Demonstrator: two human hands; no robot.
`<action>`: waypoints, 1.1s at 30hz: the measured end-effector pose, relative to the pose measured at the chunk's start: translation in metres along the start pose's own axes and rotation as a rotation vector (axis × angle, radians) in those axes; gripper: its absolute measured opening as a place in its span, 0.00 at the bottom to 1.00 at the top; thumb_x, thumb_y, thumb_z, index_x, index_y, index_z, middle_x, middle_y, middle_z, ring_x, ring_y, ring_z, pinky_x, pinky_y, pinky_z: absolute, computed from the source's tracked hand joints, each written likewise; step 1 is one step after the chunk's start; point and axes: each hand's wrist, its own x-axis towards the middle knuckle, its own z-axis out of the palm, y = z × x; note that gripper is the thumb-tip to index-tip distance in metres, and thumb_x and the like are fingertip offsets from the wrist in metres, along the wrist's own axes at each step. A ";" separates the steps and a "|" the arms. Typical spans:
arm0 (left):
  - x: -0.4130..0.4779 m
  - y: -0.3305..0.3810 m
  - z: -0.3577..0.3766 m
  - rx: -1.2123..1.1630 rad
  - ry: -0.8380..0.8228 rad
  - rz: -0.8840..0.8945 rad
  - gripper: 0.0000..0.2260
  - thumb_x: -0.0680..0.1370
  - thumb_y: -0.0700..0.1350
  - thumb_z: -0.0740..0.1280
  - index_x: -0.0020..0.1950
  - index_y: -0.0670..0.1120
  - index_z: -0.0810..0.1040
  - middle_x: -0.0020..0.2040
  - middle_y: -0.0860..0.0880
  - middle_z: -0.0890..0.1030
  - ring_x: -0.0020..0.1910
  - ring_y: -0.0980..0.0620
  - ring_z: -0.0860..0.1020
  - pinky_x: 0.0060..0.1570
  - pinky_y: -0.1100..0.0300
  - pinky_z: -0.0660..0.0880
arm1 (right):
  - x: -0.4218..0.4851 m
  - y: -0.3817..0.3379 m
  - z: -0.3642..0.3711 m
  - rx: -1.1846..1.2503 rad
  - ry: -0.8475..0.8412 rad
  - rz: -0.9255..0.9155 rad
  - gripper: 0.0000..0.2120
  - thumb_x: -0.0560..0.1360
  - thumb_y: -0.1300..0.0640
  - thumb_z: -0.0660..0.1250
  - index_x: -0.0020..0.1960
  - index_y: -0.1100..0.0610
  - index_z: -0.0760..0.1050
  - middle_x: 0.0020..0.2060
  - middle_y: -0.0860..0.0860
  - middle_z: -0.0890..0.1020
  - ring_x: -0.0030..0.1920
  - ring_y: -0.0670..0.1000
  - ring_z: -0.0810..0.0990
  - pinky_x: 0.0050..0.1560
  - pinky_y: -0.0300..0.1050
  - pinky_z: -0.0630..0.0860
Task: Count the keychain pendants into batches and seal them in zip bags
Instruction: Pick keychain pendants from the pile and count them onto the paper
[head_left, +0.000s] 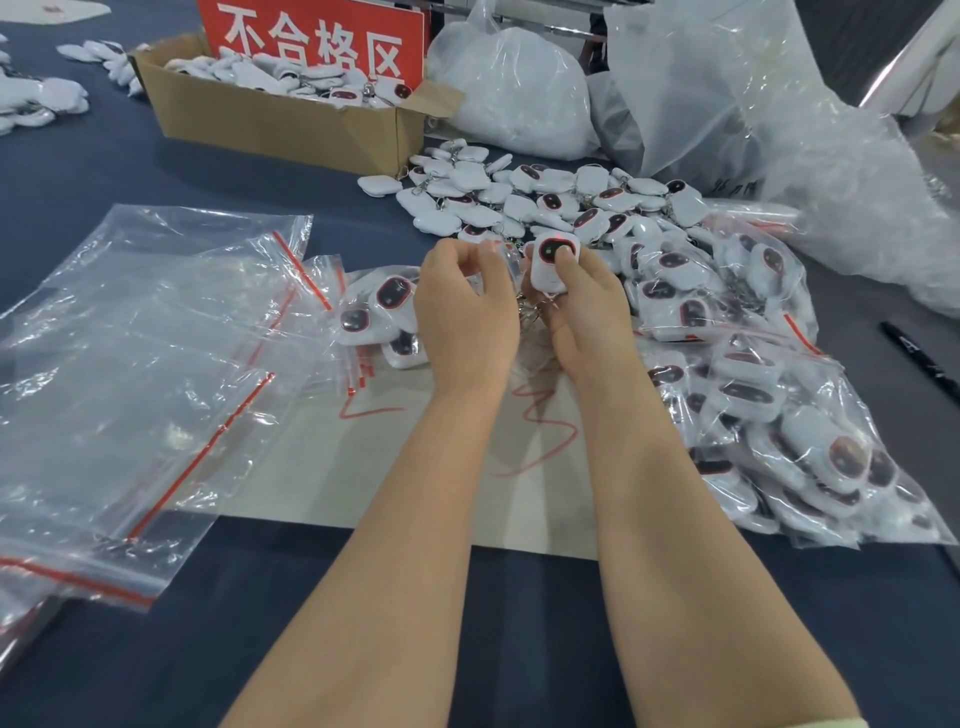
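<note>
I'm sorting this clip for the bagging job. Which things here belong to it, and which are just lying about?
Job: held pendant in the right hand; loose pendants; empty zip bags; filled bags.
Lying about: box with red sign; plastic sacks; pen.

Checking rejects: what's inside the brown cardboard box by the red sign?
White keychain pendants fill the brown cardboard box, a few showing dark faces; lower layers are covered.
</note>
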 end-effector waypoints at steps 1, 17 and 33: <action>0.000 0.000 0.000 0.002 0.000 0.000 0.06 0.79 0.45 0.62 0.43 0.46 0.71 0.43 0.51 0.77 0.44 0.54 0.73 0.46 0.65 0.67 | 0.000 0.000 0.000 0.009 0.009 0.008 0.08 0.81 0.64 0.57 0.48 0.62 0.75 0.41 0.55 0.80 0.40 0.49 0.79 0.40 0.38 0.78; 0.001 0.003 -0.002 -0.019 -0.022 -0.026 0.09 0.80 0.45 0.62 0.40 0.50 0.69 0.40 0.55 0.74 0.42 0.55 0.72 0.44 0.66 0.67 | -0.005 -0.035 0.005 -0.418 -0.045 -0.008 0.06 0.78 0.66 0.63 0.52 0.62 0.67 0.56 0.63 0.75 0.41 0.53 0.84 0.41 0.39 0.82; -0.010 0.013 0.000 0.118 -0.077 0.288 0.05 0.79 0.41 0.62 0.46 0.41 0.76 0.44 0.52 0.74 0.47 0.46 0.76 0.51 0.50 0.72 | -0.021 -0.026 0.011 -0.877 -0.367 -0.064 0.19 0.76 0.66 0.61 0.30 0.52 0.77 0.22 0.41 0.78 0.28 0.41 0.75 0.35 0.35 0.71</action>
